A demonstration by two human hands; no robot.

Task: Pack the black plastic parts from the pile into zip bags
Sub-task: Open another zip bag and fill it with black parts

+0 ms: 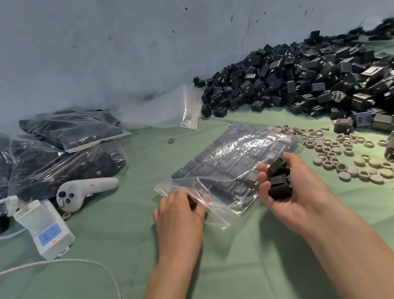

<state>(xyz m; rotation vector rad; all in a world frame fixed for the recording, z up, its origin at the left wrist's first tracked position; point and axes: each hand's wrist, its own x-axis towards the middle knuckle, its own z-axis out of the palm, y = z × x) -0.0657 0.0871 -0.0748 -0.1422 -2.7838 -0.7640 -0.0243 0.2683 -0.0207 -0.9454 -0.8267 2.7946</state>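
Note:
A clear zip bag (233, 166), partly filled with rows of black plastic parts, lies flat on the green cloth at the centre. My left hand (178, 213) grips the bag's open mouth at its near left corner. My right hand (286, 186) sits at the bag's near right edge and holds a few black parts (278, 178) in curled fingers. The big pile of black parts (323, 79) stretches across the back right against the wall.
Filled zip bags (34, 157) are stacked at the far left. Empty clear bags (170, 109) lie by the wall. A white handheld controller (85, 192), a white power adapter (46, 228) and a braided cable (102, 276) sit at left. Several grey rings (350, 161) are scattered at right.

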